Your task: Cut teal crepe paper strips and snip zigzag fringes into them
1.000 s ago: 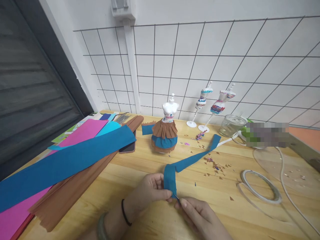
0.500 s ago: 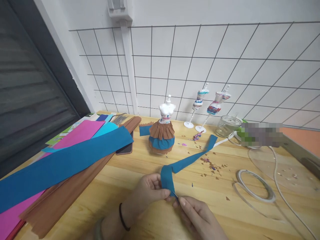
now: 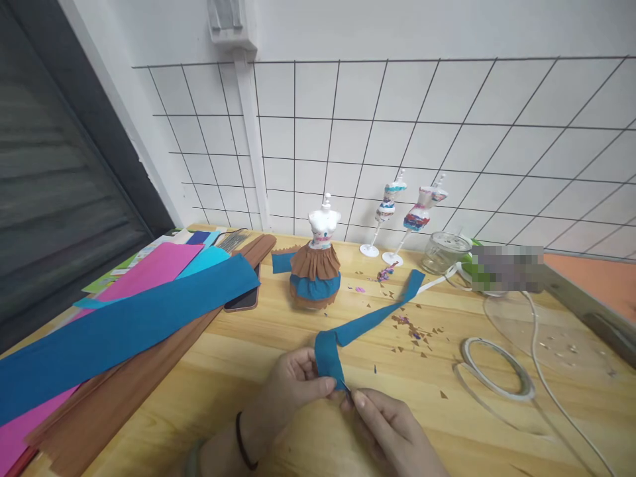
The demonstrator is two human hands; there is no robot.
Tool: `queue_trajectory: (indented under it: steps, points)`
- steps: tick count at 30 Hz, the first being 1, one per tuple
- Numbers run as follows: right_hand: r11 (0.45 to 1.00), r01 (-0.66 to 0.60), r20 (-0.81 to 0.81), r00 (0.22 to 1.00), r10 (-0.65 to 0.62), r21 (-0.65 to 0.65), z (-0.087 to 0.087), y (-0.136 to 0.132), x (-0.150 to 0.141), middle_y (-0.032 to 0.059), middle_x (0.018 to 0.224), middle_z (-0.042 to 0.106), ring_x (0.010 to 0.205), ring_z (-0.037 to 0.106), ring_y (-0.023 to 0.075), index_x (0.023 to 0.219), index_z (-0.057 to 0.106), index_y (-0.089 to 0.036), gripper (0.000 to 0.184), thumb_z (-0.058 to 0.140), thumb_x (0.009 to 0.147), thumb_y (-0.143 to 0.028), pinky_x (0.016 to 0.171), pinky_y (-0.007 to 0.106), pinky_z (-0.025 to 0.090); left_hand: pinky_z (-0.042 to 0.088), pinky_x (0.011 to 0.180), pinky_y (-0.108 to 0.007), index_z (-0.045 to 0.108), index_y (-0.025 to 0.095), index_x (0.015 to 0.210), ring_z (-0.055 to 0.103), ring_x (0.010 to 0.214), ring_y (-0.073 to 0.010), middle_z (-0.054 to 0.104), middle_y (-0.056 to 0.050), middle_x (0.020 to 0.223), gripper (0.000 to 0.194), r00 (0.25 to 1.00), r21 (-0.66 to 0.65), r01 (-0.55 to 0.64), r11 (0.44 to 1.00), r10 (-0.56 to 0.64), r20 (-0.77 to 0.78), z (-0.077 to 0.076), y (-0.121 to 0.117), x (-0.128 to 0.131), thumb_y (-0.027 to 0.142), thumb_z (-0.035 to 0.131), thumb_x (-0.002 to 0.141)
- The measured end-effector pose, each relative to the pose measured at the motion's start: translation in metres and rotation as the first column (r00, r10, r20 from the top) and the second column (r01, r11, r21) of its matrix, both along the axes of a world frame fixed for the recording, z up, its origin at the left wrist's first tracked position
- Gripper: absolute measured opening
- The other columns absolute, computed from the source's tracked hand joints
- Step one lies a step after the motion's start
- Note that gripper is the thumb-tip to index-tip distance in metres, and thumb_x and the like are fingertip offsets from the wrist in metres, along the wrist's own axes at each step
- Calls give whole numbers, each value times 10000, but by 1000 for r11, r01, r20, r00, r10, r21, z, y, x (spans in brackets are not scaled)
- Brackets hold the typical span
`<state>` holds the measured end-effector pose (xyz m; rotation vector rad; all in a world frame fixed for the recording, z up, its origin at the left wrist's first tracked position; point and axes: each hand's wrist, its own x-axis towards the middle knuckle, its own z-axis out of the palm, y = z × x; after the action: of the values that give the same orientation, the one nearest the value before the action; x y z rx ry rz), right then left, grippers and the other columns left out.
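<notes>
The narrow blue strip (image 3: 328, 356) is pinched by the left hand (image 3: 294, 385), a small tool (image 3: 348, 393) by the right hand (image 3: 392, 424). Across the table (image 3: 199, 397) it is flanked by scraps (image 3: 416, 334) and a skirted form (image 3: 316, 265).

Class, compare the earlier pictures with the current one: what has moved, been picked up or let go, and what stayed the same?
The view swung slightly, so the skirted dress form sits further left in the picture. Nothing was taken hold of or let go: the left hand still pinches the blue strip, the right hand the dark tool at its end. Things on the table stayed put.
</notes>
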<state>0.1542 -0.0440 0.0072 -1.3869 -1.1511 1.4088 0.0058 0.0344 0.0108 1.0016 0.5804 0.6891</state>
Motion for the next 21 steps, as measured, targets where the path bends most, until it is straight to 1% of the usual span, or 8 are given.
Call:
queue_trajectory:
  steps: [3, 5, 7, 10, 13, 17, 19, 21]
  points:
    - [999, 22, 42, 999, -23, 25, -2, -1, 0, -41, 566, 350, 502, 286, 95, 673, 551, -167, 410, 435, 815, -533, 450, 198, 266, 446, 645, -270, 622, 113, 758, 594, 627, -142, 654, -43, 671, 144, 1000, 9, -15, 1000, 15, -8, 0, 0, -1, 200, 682, 661]
    - [998, 35, 66, 997, -38, 49, 0, 0, 0, -17, 610, 426, 575, 370, 118, 650, 556, -167, 400, 448, 815, -515, 540, 206, 341, 444, 635, -255, 622, 116, 744, 591, 619, -133, 649, -32, 657, 136, 999, 15, -25, 1000, 25, -20, 0, 1, -1, 194, 688, 654]
    - [998, 34, 75, 996, -39, 57, 4, 0, -1, 4, 645, 496, 642, 428, 143, 669, 579, -168, 395, 448, 816, -510, 613, 222, 375, 447, 637, -259, 622, 118, 737, 591, 616, -133, 647, -27, 652, 130, 1000, 12, -18, 1000, 18, -24, 0, 1, -2, 194, 686, 653]
    - [998, 25, 84, 996, -29, 53, 7, 1, -1, 8, 653, 517, 627, 428, 141, 698, 598, -167, 399, 447, 812, -518, 590, 219, 371, 449, 647, -276, 619, 120, 739, 592, 619, -140, 650, -30, 657, 127, 1000, 9, -11, 1000, 11, -28, 0, 1, -2, 198, 679, 658]
    - [998, 36, 80, 996, -40, 49, 3, 2, -1, -17, 596, 451, 532, 351, 111, 681, 589, -169, 413, 442, 809, -533, 493, 204, 317, 441, 646, -264, 619, 120, 741, 585, 629, -135, 656, -32, 674, 150, 999, 6, -23, 1000, 23, -35, 1, 1, -2, 202, 692, 640]
    - [998, 59, 40, 997, -60, 29, -3, 2, -1, -41, 551, 377, 475, 267, 91, 679, 577, -172, 411, 445, 807, -539, 435, 199, 256, 422, 622, -239, 622, 125, 731, 566, 614, -123, 653, -25, 652, 164, 999, -4, -40, 999, 40, -34, 4, -1, 0, 224, 702, 628]
    - [998, 61, 33, 998, -62, 29, -2, 2, -1, -39, 556, 380, 488, 282, 97, 676, 576, -173, 406, 450, 805, -537, 445, 200, 264, 426, 638, -252, 622, 131, 732, 570, 627, -133, 654, -26, 658, 174, 999, -16, -39, 999, 39, -19, 4, -2, 0, 237, 706, 622]
    - [996, 70, 36, 997, -72, 57, 1, 3, -2, -26, 577, 413, 534, 337, 114, 675, 583, -174, 402, 455, 804, -532, 489, 206, 300, 431, 655, -266, 623, 132, 728, 573, 638, -142, 655, -29, 662, 179, 999, -25, -40, 999, 40, -7, 2, -2, 1, 241, 711, 616]
